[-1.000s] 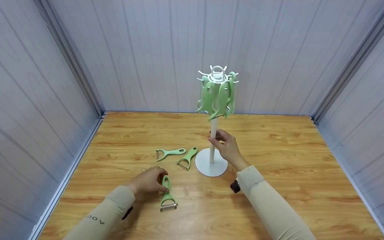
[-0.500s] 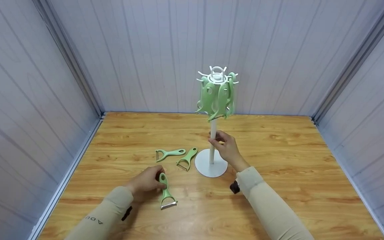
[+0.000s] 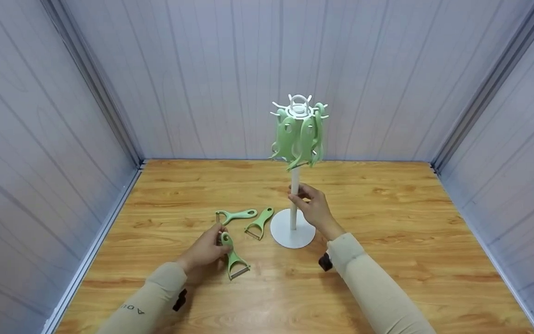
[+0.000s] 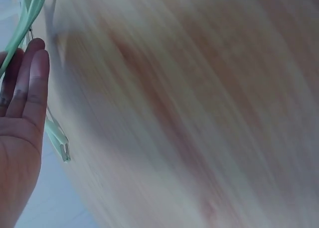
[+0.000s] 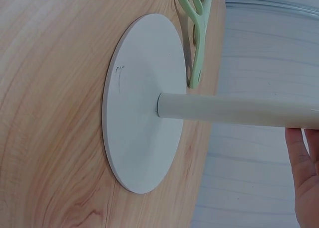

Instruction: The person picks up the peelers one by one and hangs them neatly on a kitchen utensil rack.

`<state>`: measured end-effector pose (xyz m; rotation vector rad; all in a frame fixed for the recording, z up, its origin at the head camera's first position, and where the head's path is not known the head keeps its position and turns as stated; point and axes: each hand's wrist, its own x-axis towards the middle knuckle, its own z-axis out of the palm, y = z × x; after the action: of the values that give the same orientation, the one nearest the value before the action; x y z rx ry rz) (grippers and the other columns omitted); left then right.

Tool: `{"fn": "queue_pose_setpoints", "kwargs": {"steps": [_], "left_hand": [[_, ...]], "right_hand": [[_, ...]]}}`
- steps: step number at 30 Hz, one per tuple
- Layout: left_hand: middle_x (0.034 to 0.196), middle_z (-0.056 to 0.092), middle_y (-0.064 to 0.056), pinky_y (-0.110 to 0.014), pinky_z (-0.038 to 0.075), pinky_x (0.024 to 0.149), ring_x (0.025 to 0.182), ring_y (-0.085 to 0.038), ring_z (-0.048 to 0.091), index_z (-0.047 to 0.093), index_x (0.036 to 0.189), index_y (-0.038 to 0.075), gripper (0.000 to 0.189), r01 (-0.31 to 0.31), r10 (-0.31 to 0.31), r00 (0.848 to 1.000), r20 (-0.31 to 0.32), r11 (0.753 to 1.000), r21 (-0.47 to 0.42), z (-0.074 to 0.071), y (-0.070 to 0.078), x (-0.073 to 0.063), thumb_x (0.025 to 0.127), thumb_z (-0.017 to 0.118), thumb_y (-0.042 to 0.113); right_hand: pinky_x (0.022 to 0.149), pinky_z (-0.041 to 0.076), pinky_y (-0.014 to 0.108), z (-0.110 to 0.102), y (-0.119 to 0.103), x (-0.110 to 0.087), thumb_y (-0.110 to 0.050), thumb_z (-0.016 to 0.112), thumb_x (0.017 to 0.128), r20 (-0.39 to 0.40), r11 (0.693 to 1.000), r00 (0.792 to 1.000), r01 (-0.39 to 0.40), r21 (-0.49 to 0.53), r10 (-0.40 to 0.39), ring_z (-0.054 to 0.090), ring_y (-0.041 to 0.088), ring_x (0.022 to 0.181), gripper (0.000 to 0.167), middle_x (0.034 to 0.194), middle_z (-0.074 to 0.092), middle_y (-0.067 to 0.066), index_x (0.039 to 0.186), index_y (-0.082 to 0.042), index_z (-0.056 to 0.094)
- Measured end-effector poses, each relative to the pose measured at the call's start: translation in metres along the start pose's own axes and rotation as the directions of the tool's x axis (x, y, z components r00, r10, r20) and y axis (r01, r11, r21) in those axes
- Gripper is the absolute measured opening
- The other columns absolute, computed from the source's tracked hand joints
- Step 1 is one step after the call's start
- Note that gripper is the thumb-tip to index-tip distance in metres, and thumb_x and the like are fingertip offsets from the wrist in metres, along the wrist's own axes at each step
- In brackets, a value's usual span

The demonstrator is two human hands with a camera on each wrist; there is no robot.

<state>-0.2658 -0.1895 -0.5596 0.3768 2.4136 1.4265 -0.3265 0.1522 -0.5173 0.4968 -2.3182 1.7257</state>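
My left hand [image 3: 206, 249] pinches a green peeler [image 3: 233, 256] by its handle, the blade end pointing toward the front. In the left wrist view that peeler [image 4: 29, 19] shows at the upper left edge beside the fingers [image 4: 37, 83]. My right hand [image 3: 315, 208] grips the white pole of a stand [image 3: 294, 218], above its round base [image 5: 144, 108]. Several green peelers [image 3: 306, 137] hang from the hooks at the stand's top. On the table, left of the base, lie a pale green peeler [image 3: 239, 215] and a darker green peeler [image 3: 260, 223].
The wood-grain table [image 3: 387, 222] is enclosed by pale panel walls [image 3: 211, 79] at the back and both sides. Several white hooks [image 3: 299, 109] stick out around the top of the stand, under a small loop.
My left hand has moved slightly away from me with the peeler, whose blade end has swung to the right and come up off its earlier place. The right hand keeps its grip on the pole.
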Motion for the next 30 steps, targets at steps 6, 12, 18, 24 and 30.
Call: {"fn": "queue_pose_setpoints", "kwargs": {"steps": [6, 12, 18, 24, 30], "left_hand": [[0.11, 0.066, -0.012, -0.034, 0.058, 0.081, 0.096, -0.019, 0.064, 0.059, 0.123, -0.005, 0.023, -0.041, 0.037, 0.997, -0.061, 0.997, -0.061, 0.0, 0.002, 0.001, 0.103, 0.067, 0.002], [0.098, 0.071, -0.006, -0.034, 0.06, 0.08, 0.089, -0.018, 0.065, 0.071, 0.109, -0.007, 0.014, -0.099, 0.093, 0.995, -0.044, 0.983, -0.152, -0.004, 0.002, 0.001, 0.105, 0.067, 0.005], [0.107, 0.072, -0.008, -0.046, 0.064, 0.093, 0.098, -0.017, 0.069, 0.069, 0.115, -0.01, 0.02, -0.043, 0.032, 0.998, -0.049, 0.972, -0.231, -0.006, 0.006, 0.001, 0.106, 0.067, 0.008], [0.11, 0.076, -0.014, -0.039, 0.064, 0.092, 0.103, -0.023, 0.075, 0.066, 0.109, -0.002, 0.012, -0.053, 0.049, 0.999, -0.019, 0.947, -0.318, -0.007, 0.01, 0.001, 0.108, 0.061, 0.008], [0.094, 0.074, -0.011, -0.034, 0.065, 0.084, 0.091, -0.025, 0.077, 0.058, 0.108, 0.003, 0.008, -0.083, 0.097, 0.995, 0.014, 0.906, -0.414, -0.008, 0.012, 0.001, 0.11, 0.05, 0.003]], "right_hand": [[0.081, 0.061, 0.024, 0.002, 0.001, 0.001, -0.008, 0.073, 0.104, -0.009, 1.0, 1.0, 0.008, 0.001, -0.008, 0.07, 0.018, 0.094, 0.023, 0.109, 0.078, 0.02, 0.125, 0.001, 0.076], [0.081, 0.06, 0.02, 0.001, 0.001, 0.0, -0.008, 0.074, 0.103, -0.008, 1.0, 1.0, 0.023, 0.015, -0.023, 0.071, 0.02, 0.094, 0.024, 0.108, 0.078, 0.021, 0.125, 0.002, 0.076], [0.082, 0.06, 0.022, 0.001, 0.001, 0.0, -0.009, 0.073, 0.104, -0.004, 1.0, 1.0, 0.019, 0.015, -0.019, 0.071, 0.018, 0.095, 0.025, 0.113, 0.078, 0.025, 0.126, 0.004, 0.075], [0.079, 0.059, 0.02, 0.001, 0.001, -0.001, -0.007, 0.074, 0.103, -0.015, 1.0, 1.0, 0.021, 0.009, -0.021, 0.071, 0.018, 0.095, 0.025, 0.112, 0.078, 0.025, 0.125, 0.003, 0.076], [0.077, 0.058, 0.019, 0.002, 0.002, 0.0, -0.007, 0.075, 0.102, -0.022, 1.0, 1.0, 0.021, 0.008, -0.021, 0.069, 0.017, 0.093, 0.023, 0.107, 0.079, 0.019, 0.123, 0.001, 0.077]]}}
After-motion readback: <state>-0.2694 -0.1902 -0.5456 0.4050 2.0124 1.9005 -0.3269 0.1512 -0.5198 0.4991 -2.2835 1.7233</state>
